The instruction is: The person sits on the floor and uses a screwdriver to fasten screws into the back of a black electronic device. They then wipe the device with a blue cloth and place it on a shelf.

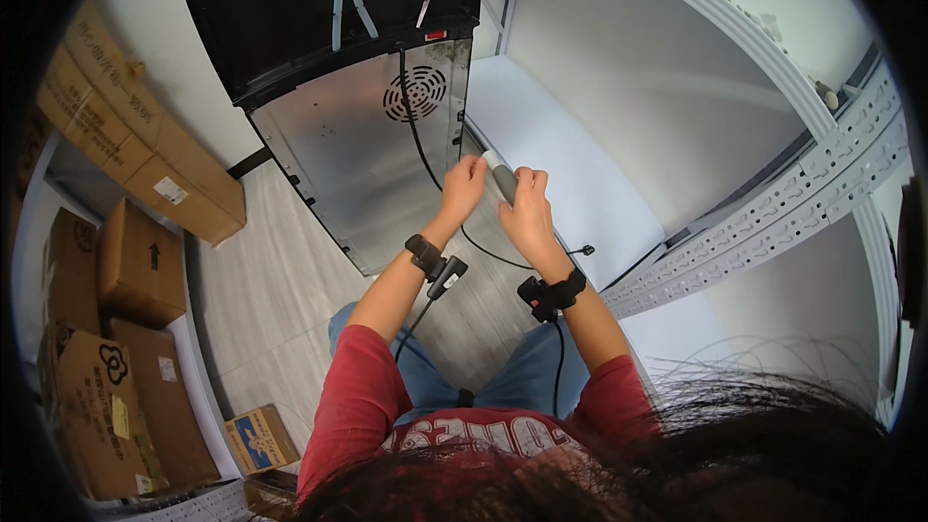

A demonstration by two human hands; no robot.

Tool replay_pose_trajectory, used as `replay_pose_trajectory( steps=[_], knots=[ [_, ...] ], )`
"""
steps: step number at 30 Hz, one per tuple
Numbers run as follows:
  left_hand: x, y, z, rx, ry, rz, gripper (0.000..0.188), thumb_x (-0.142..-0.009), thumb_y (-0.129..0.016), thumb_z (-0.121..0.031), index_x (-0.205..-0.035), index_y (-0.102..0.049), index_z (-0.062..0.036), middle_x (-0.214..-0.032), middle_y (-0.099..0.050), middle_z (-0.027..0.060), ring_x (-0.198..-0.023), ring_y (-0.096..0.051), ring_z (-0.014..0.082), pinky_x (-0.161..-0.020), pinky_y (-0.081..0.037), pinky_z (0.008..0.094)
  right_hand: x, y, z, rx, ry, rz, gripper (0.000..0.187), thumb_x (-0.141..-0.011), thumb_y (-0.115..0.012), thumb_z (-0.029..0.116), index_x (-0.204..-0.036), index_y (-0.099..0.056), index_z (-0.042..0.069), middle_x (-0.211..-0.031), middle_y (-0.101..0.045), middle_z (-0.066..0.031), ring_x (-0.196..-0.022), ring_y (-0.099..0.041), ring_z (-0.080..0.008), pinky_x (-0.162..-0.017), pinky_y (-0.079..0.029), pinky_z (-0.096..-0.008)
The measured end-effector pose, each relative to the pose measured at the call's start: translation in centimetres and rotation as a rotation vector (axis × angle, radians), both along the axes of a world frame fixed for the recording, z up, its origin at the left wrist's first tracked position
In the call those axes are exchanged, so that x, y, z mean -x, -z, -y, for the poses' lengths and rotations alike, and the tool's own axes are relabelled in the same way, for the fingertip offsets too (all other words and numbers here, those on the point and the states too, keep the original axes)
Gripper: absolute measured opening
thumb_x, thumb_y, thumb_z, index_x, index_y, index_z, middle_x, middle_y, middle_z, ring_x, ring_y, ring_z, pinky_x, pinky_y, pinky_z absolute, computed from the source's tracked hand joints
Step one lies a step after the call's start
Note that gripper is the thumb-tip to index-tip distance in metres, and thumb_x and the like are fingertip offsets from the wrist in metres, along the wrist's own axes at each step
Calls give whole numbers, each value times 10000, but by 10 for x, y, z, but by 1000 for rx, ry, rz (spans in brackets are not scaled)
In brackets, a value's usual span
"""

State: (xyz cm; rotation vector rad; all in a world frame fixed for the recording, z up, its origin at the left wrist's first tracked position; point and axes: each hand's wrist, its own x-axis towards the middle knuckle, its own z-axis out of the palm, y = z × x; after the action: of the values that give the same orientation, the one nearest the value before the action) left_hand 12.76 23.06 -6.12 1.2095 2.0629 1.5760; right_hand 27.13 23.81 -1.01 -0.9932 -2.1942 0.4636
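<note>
A short cylinder (504,180), dark grey with a whitish end, is gripped in my right hand (527,205); I cannot make out its exact kind. Its pale end points away from me. My left hand (464,184) is closed beside that end, fingertips pinched close to it; whether they hold anything is hidden. Just beyond both hands stands a tall black appliance with a bare metal back panel (358,164), a round vent grille (415,94) and a red switch (436,36). A black power cord (418,135) hangs down the panel and runs behind my hands to its plug (587,250).
At right is a white metal shelf frame (754,232) with a pale shelf board (570,155). Cardboard boxes (145,266) fill a shelf at left, and a long carton (155,135) leans on the wall. A small blue-printed box (261,438) sits on the floor.
</note>
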Motion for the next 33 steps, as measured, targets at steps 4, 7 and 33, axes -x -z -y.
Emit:
replay_pose_trajectory(
  steps=[4, 7, 33],
  knots=[
    [-13, -11, 8, -132, -51, -344, 307, -801, -638, -103, -1087, -565, -17, -792, -577, 120, -751, -591, 313, -640, -473, 401, -8, 2, -12, 19, -14, -20, 412, -807, -691, 171, -1101, -498, -44, -1057, -541, -229, -827, -619, -404, -672, -521, -444],
    [-15, -14, 11, -290, 18, -641, 408, -731, -671, -44, -1122, -552, -28, -850, -540, 109, -808, -568, 305, -661, -475, 406, -4, -3, -13, 72, -18, 44, 424, -801, -696, 173, -1113, -510, -47, -1080, -537, -228, -834, -618, -398, -678, -521, -436],
    [-19, -17, 3, -337, -17, -658, 409, -633, -658, 43, -1033, -607, -20, -873, -481, 109, -820, -507, 292, -683, -449, 384, -11, -13, 8, -149, -45, -1, 372, -868, -648, 241, -1062, -550, -61, -928, -604, -241, -709, -636, -378, -589, -515, -407]
  ],
)
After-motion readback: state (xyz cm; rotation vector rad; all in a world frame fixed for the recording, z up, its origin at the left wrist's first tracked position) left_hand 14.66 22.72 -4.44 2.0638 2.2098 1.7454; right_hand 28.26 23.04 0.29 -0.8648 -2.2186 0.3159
